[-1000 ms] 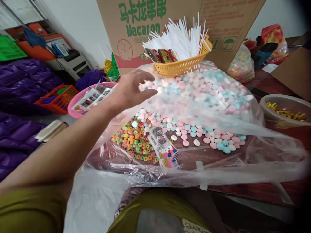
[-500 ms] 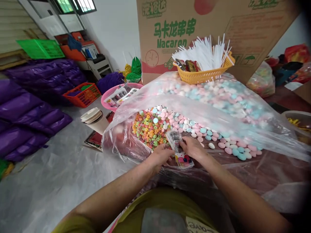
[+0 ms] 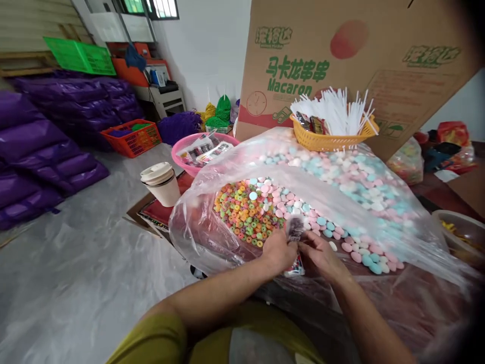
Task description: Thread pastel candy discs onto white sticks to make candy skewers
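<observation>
In the head view, my left hand (image 3: pixel 279 250) is closed around a small printed plastic packet (image 3: pixel 295 228). Its top sticks up above my fingers and its colourful lower end shows below them; whether it is one packet or a few together I cannot tell. My right hand (image 3: pixel 323 257) pinches the packet's right edge, fingertips against my left fingers. Just beyond my left hand lies a pile of ring-shaped coloured candies (image 3: pixel 244 215). Pink, blue and white oval candies (image 3: pixel 364 247) spread behind and to the right, partly under a clear plastic sheet (image 3: pixel 310 179).
A yellow basket (image 3: pixel 333 140) with white sticks stands before a large cardboard box (image 3: pixel 295 30). At left are a pink basket (image 3: pixel 185 169) of packets and stacked paper cups (image 3: pixel 162 187). A plastic tub (image 3: pixel 460 230) sits at the right edge.
The view has shifted left and up. Both hands have moved closer together around the packet, which now stands more upright, its lower end more covered by my fingers.
</observation>
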Available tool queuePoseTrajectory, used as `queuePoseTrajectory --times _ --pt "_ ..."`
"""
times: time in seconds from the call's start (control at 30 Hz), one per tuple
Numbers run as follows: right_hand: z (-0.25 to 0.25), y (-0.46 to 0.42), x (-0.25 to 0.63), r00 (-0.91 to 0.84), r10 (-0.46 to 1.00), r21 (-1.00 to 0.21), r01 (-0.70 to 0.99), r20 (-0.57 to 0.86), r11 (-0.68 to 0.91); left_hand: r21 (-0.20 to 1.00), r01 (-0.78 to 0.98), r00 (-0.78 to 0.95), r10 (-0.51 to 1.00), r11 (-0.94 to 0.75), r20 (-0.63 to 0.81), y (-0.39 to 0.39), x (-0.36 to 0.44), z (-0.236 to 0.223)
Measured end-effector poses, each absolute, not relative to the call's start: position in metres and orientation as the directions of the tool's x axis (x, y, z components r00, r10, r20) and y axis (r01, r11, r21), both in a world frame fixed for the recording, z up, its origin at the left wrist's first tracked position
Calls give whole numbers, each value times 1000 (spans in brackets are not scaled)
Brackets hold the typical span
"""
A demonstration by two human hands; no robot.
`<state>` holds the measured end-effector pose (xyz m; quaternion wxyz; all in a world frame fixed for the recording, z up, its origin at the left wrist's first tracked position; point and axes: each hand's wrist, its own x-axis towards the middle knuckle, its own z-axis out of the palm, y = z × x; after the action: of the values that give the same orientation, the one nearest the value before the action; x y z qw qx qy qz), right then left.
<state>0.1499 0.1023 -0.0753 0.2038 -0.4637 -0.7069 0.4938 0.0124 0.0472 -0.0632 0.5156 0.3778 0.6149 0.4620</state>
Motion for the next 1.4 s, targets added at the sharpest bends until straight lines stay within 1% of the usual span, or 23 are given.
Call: queuePoseTrajectory --times 0.03,0.07,0.1,0.13,0.17,0.2,0.27,0.33,0.4,0.47,0.53,0.57,0.6,0.63,0.7,0.77,0.83,0.9,1.03,1.1,1.17,1.3,1.4 --pt "-74 101 159 -488 863 -898 427 -129 108 970 167 -153 977 176 -150 41 15 -65" --pt "-73 98 168 -506 857 -907 398 -91 139 939 342 -76 997 39 -14 36 18 -68" --pt "-71 96 176 -538 839 -915 372 -78 154 879 467 31 995 -95 92 31 21 -71" --pt "-68 94 181 -575 814 -923 353 -87 150 821 536 128 980 -198 153 27 23 -74" --pt "-66 92 184 -604 789 -929 345 -109 136 796 555 179 969 -243 171 24 25 -76" --pt "-65 91 184 -618 775 -929 349 -130 123 793 558 176 969 -244 174 23 27 -79" --pt "-68 89 178 -605 787 -925 355 -118 133 822 539 76 983 -182 167 22 31 -81" --pt "-75 89 171 -581 812 -930 323 -48 176 867 488 -51 988 -104 147 23 30 -81" --pt "-84 89 167 -557 830 -936 296 -7 190 898 432 -100 985 -81 137 24 24 -77" --pt "-90 90 171 -519 855 -937 300 -3 179 900 410 -25 985 -145 170 29 9 -71" --pt "-91 90 182 -463 886 -959 257 -15 118 872 436 68 974 -225 217 38 -14 -63" --pt "-90 90 187 -431 902 -978 201 -31 62 854 475 39 975 -211 219 44 -26 -60" --pt "-87 90 193 -399 915 -992 127 -57 -7 822 543 -5 979 -169 205 51 -37 -56" --pt "-85 90 197 -372 923 -995 48 -96 -84 755 633 29 981 -167 193 58 -45 -54" --pt "-80 90 200 -341 924 -975 -76 -170 -207 557 782 233 960 -280 155 69 -51 -51" --pt "-77 91 197 -317 926 -954 -149 -204 -261 324 837 437 895 -441 88 75 -46 -51" --pt "-76 92 192 -274 940 -937 -223 -204 -269 149 851 502 863 -504 59 77 -34 -53" --pt "-74 91 190 -220 955 -919 -296 -200 -261 66 855 510 856 -515 81 76 -23 -55" --pt "-66 83 197 -127 979 -919 -343 -161 -195 -3 798 594 787 -602 166 70 -17 -64" --pt "-59 83 206 -79 990 -926 -352 -117 -137 -28 777 617 753 -628 227 73 -21 -75" --pt "-47 88 225 13 998 -943 -328 -55 -47 -20 773 603 725 -634 332 79 -26 -84" --pt "-4 129 308 326 941 -973 -171 93 155 156 721 526 680 -675 511 90 -23 -78" --pt "26 188 396 597 778 -953 -72 195 293 289 672 468 693 -682 548 100 -2 -50"
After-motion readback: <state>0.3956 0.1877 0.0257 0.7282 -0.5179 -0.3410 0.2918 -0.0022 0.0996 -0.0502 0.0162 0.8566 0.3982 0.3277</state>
